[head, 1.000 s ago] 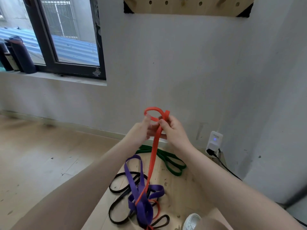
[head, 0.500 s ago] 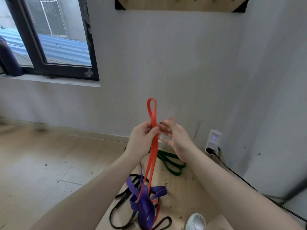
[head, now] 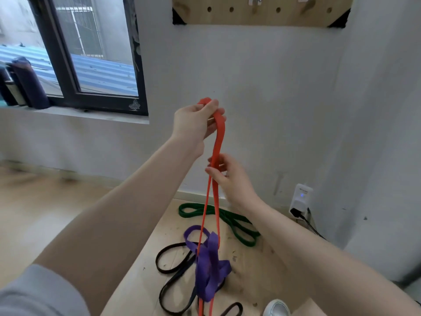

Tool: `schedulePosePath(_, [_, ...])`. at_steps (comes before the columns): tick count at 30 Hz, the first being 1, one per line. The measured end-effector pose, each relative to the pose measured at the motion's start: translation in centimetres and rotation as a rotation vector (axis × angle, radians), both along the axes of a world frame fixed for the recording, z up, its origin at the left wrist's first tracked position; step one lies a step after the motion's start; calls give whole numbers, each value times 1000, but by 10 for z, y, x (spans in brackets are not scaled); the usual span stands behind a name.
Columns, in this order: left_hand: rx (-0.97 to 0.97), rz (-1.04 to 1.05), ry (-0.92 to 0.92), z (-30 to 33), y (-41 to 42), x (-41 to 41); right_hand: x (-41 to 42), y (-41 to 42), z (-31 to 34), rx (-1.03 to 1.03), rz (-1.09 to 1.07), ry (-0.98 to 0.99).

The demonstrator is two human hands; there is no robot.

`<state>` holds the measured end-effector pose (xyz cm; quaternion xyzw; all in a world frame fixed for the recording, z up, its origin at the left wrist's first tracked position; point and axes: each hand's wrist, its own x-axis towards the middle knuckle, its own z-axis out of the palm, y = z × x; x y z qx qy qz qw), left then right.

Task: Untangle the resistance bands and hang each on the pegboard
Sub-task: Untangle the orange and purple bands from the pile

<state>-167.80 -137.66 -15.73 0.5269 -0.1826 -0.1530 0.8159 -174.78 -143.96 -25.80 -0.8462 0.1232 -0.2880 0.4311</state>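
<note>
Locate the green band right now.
Head view: the green band lies on the wooden floor by the wall, beyond the purple band, left of the wall plug.

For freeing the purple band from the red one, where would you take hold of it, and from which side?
Probably the purple band's open loop at its upper left, approached from the left. It stands clear of the two red band strands, while the bunched lower part wraps them. The left hand and right hand both hold the red band.

Single head-worn wide-angle view, looking forward and down: wall and pegboard point(head: 262, 14) at frame top, floor point(head: 45, 213) below.
</note>
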Motion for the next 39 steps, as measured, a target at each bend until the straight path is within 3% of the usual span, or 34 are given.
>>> schedulePosePath(3, [-60, -16, 87, 2, 4, 14, -4, -10, 21, 185, 49, -44])
schedulePosePath(5, [67, -95, 87, -16, 11, 17, -4, -17, 40, 334, 55, -143])
schedulePosePath(8, [368, -293, -97, -65, 21, -1, 3, -27, 66, 524, 35, -255])
schedulePosePath(10, [471, -359, -265, -94, 29, -14, 7, -31, 76, 645, 12, -309])
schedulePosePath(15, [455, -243, -460, -124, 32, -19, 12, -26, 76, 976, -6, -441])
schedulePosePath(18, [431, -136, -498, -123, 28, -21, 13, -28, 62, 1075, -34, -523])
schedulePosePath(20, [401, -92, -439, -121, 26, -20, 12, -34, 35, 1015, -25, -354])
schedulePosePath(23, [370, -43, -327, -119, 23, -15, -5, -38, -35, 635, -26, 175])
schedulePosePath(25, [372, -33, -279, -118, 21, -12, -27, -37, -94, 411, 104, 465])
schedulePosePath(27, [347, -29, -235, -118, 19, -8, -49, -32, -144, 361, 225, 672])
schedulePosePath(29, [322, -23, -202, -116, 16, -7, -60, -26, -177, 393, 283, 737])
schedulePosePath(32, [262, -31, -147, -113, 15, -12, -50, -13, -197, 369, 278, 674])
schedulePosePath(35, [208, -35, -128, -111, 19, -16, -34, -5, -213, 227, 174, 653])
schedulePosePath(39, [160, 17, -126, -111, 32, -11, -32, -4, -224, 55, 67, 768])
